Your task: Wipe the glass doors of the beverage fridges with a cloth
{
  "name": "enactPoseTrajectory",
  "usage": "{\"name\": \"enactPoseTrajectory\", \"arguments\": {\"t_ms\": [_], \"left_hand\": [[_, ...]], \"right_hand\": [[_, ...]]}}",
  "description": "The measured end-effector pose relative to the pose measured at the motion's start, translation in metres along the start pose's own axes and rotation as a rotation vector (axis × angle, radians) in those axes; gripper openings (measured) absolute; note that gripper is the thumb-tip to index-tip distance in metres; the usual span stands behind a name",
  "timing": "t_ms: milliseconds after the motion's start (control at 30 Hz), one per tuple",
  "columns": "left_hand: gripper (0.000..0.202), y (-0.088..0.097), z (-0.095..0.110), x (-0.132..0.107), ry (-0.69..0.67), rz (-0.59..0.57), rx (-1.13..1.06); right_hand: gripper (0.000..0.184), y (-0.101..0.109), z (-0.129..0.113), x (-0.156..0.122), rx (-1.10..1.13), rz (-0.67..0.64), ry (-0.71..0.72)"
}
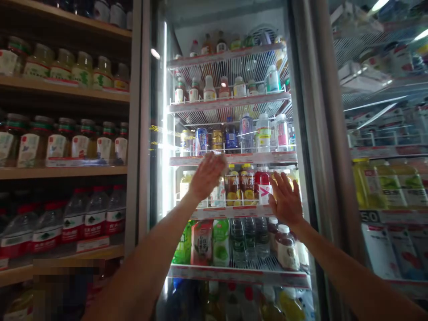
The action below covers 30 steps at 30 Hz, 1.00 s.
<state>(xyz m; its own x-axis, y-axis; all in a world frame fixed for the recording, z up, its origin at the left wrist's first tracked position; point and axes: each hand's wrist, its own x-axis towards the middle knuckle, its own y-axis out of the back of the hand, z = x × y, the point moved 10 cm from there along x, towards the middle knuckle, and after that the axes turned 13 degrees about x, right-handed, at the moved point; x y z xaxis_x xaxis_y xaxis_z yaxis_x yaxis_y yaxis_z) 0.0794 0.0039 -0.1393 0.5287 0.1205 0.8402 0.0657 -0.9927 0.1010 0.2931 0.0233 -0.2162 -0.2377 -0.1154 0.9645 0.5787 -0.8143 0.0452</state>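
Note:
Both my arms reach forward toward a lit drinks fridge (234, 158) with several wire shelves. My left hand (207, 177) is raised before the middle shelves, fingers stretched out and slightly smeared by motion, nothing seen in it. My right hand (286, 199) is open with fingers spread, in front of the right part of the same shelf. Between the hands stand brown bottles with yellow caps (248, 185) and a red bottle (264, 185). Below them are a green bottle (221, 243) and a dark bottle with a white cap (286, 249). Whether either hand touches anything I cannot tell.
Wooden shelves on the left hold several jars (83, 69) and red-capped bottles (95, 211). A metal frame (323, 133) borders the fridge. Right of it, another shelved section holds yellow bottles (366, 183) and cartons (381, 249). Light reflections show near the fridge's left side.

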Motion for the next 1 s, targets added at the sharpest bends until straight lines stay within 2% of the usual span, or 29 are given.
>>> {"name": "enactPoseTrajectory", "arguments": {"t_ms": [67,100,133,167,200,233,333,367,400,433,467,500,600,667,733,800,867,933,1000], "left_hand": [[0.048,0.009,-0.068,-0.01,0.363,0.104,0.031],[0.048,0.012,-0.09,-0.018,0.519,0.152,0.042],[0.048,0.013,-0.101,-0.023,0.624,0.188,0.047],[0.048,0.012,-0.1,-0.022,0.664,0.211,0.043],[0.048,0.01,-0.088,-0.016,0.642,0.219,0.031],[0.047,0.007,-0.068,-0.005,0.567,0.215,0.01],[0.044,-0.002,0.007,0.031,0.21,0.162,-0.064],[0.044,-0.004,0.025,0.038,0.096,0.135,-0.076],[0.043,-0.005,0.035,0.042,0.009,0.108,-0.078],[0.042,-0.005,0.035,0.043,-0.037,0.087,-0.071],[0.042,-0.004,0.025,0.042,-0.034,0.075,-0.056],[0.043,-0.002,0.007,0.039,0.02,0.073,-0.036],[0.05,0.004,-0.065,0.022,0.36,0.116,-0.002],[0.059,0.001,-0.095,0.01,0.54,0.121,-0.038],[0.07,-0.007,-0.097,0.008,0.554,0.074,-0.116],[0.072,-0.013,-0.083,0.012,0.459,0.014,-0.186],[0.066,-0.011,-0.067,0.014,0.359,-0.009,-0.22],[0.059,-0.005,-0.058,0.013,0.319,0.003,-0.231],[0.052,0.002,-0.05,0.01,0.302,0.029,-0.245]], "right_hand": [[0.067,0.001,0.0,0.001,0.006,0.005,-0.012],[0.067,0.001,0.0,0.001,0.007,0.005,-0.018],[0.067,0.001,0.0,0.001,0.006,0.005,-0.022],[0.067,0.0,0.0,0.002,0.002,0.004,-0.022],[0.067,0.0,0.0,0.001,-0.004,0.0,-0.021],[0.066,0.0,0.0,0.001,-0.01,-0.003,-0.02],[0.066,-0.001,0.001,0.0,-0.014,-0.012,-0.017],[0.066,-0.002,0.001,-0.001,-0.01,-0.014,-0.014],[0.067,-0.002,0.001,-0.001,-0.006,-0.014,-0.012],[0.067,-0.001,0.001,0.0,-0.001,-0.013,-0.011],[0.066,-0.002,0.001,0.0,0.002,-0.015,-0.012],[0.066,-0.002,0.0,0.001,0.004,-0.016,-0.014],[0.066,-0.001,0.0,0.002,0.005,-0.009,-0.02],[0.067,-0.001,0.001,0.0,0.012,0.002,-0.017],[0.067,0.0,0.003,-0.004,0.023,0.008,-0.014],[0.067,0.001,0.002,-0.005,0.039,0.013,-0.01],[0.067,0.005,-0.007,0.004,0.062,0.056,-0.026],[0.065,0.008,-0.031,0.03,0.126,0.093,-0.02],[0.061,-0.001,-0.072,0.071,0.244,0.041,0.054]]}}
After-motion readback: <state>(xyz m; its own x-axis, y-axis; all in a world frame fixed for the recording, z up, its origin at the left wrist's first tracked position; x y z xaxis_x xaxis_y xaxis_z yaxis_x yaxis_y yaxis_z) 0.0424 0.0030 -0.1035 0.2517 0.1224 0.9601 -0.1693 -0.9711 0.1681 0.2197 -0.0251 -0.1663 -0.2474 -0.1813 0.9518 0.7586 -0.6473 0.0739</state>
